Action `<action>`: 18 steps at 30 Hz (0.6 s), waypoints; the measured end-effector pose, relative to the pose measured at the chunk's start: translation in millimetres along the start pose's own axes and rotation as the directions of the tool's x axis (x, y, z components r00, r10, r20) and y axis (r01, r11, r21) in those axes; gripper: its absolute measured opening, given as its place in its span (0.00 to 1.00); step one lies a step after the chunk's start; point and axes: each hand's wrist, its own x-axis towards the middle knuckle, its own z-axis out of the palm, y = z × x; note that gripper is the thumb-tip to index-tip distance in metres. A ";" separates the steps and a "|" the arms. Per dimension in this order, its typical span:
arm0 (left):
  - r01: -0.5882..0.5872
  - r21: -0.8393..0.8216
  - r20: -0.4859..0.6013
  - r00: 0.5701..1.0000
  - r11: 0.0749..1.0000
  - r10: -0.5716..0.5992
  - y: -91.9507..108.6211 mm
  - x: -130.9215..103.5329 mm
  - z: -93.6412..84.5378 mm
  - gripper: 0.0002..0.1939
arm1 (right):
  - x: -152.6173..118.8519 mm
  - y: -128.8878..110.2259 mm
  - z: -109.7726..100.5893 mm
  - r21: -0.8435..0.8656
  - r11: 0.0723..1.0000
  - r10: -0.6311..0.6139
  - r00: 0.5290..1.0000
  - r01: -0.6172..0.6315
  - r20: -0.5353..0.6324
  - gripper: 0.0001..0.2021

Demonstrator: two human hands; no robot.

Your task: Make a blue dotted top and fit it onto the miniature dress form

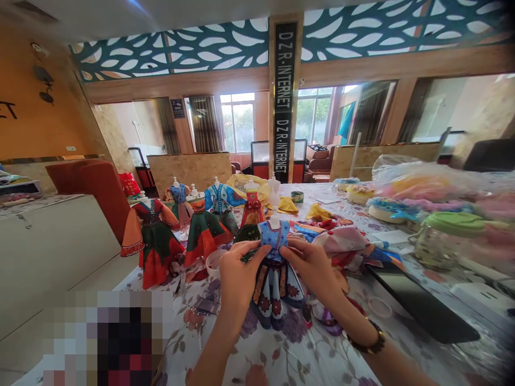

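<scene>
A small doll dress (274, 240) with a blue patterned top and a flared blue, white and red skirt sits on a white mini mannequin, of which the neck shows. My left hand (240, 268) pinches the dress top at its left side, thumb on the front. From the right, my right hand (311, 262) grips the other side of the top in the same way. Both thumbs lie close together at the chest, with the other fingers partly behind the dress. The skirt hangs over the flowered tablecloth (257, 370).
Several dressed mini mannequins (155, 236) stand at the left, with a bare one (274, 190) behind. Fabric pieces (340, 241) are heaped to the right. Beyond them lie a black phone (422, 303), a green-lidded jar (446, 244) and plastic bags (426, 174). A small white bowl (213, 262) sits left.
</scene>
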 end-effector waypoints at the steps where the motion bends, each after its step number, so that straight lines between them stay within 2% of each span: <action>1: -0.001 0.002 -0.001 1.000 1.000 0.001 -0.1 0.0 -0.2 0.09 | -0.1 0.6 0.2 -0.008 1.000 -0.003 1.000 0.003 -0.002 0.11; 4: -0.006 0.008 0.011 1.000 1.000 0.006 0.4 0.2 -1.8 0.09 | -0.4 1.2 0.3 -0.019 1.000 -0.015 1.000 0.014 -0.009 0.09; 8: -0.027 0.004 0.086 0.996 1.000 0.027 -1.4 0.1 -6.2 0.13 | -1.2 2.7 -3.2 0.024 1.000 0.006 1.000 -0.006 0.005 0.12; 12: -0.050 0.019 0.160 0.986 0.999 0.047 -7.8 -0.8 -10.6 0.12 | -3.7 7.8 -12.0 0.048 0.996 0.064 0.992 -0.069 0.108 0.14; 15: -0.070 0.036 0.161 0.985 0.997 0.064 -12.3 -3.3 -12.3 0.09 | -6.6 10.9 -17.0 -0.012 0.999 0.039 0.985 -0.037 0.168 0.13; 18: -0.110 0.037 0.109 0.988 0.993 0.105 -15.7 -8.3 -12.1 0.07 | -10.1 12.6 -17.6 -0.152 0.986 -0.052 0.996 0.062 0.070 0.10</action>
